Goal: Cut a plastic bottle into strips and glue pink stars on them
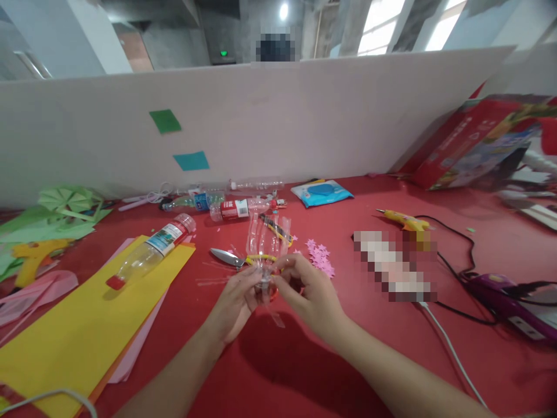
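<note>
A clear plastic bottle piece cut into strips (266,278) is between my hands at the centre. My left hand (238,299) has its fingers wrapped round the left side of it. My right hand (307,293) pinches at its right side with thumb and index finger. Some strips spread left and down toward me. Just behind lie scissors (227,257) with yellow handles, partly hidden by the hands and plastic. Another clear cut plastic piece (261,235) stands beyond them, beside a yellow-and-black cutter (278,229). Pink stars (319,258) lie to the right of it.
On the left are yellow paper (96,325), a bottle with a red cap (150,252) and a yellow glue gun (32,258). More bottles (237,209) and wipes (322,193) lie behind. A second glue gun (404,220), cables and a purple power strip (509,302) are right.
</note>
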Demonstrator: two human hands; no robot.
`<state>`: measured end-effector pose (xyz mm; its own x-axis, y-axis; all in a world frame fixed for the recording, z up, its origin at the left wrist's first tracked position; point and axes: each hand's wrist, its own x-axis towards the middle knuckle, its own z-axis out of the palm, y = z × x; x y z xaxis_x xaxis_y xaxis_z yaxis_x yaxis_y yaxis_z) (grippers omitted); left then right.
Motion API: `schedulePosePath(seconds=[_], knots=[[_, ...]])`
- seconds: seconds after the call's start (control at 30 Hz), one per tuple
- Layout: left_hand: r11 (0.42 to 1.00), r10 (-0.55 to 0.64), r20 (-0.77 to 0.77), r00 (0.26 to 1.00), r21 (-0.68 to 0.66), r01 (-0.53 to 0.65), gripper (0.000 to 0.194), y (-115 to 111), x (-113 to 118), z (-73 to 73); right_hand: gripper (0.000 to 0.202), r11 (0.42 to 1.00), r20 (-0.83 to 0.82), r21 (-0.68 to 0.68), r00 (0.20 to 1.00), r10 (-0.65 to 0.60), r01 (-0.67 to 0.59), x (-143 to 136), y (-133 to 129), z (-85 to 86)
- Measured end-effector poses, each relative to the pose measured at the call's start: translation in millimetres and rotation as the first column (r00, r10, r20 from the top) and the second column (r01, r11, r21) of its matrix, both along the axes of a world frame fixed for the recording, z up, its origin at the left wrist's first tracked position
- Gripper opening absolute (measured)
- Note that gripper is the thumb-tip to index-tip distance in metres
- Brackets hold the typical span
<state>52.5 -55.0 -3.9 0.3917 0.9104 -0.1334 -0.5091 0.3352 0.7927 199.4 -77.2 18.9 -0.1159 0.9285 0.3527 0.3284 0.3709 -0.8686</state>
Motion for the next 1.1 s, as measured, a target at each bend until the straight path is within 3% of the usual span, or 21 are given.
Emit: schedulePosePath(seconds=[0.2,0.43,0.83,1.1], knots=[[1.000,-0.019,-0.019,1.000,0.003,0.019,0.012,0,1,-0.3,0.008,0.995,0.131,0.095,0.990,-0.044,0.032,2,1,-0.4],[0.992,0.040,0.019,0.999,-0.117,-0.037,0.013,1,1,0.1,0.017,0.958,0.272,0.284,0.961,-0.051,-0.029,0,2,-9.8],[0.994,-0.020,0.037,0.999,-0.107,0.024,0.012,1,-1,2.3,0.017,0.955,0.292,0.290,0.956,-0.027,-0.062,-1,-1,-9.7],[0.997,-0.037,0.008,0.999,-0.068,0.037,0.013,2,-4,2.0,0.016,0.968,0.223,0.248,0.975,-0.019,-0.037,2,-1,-4.7]])
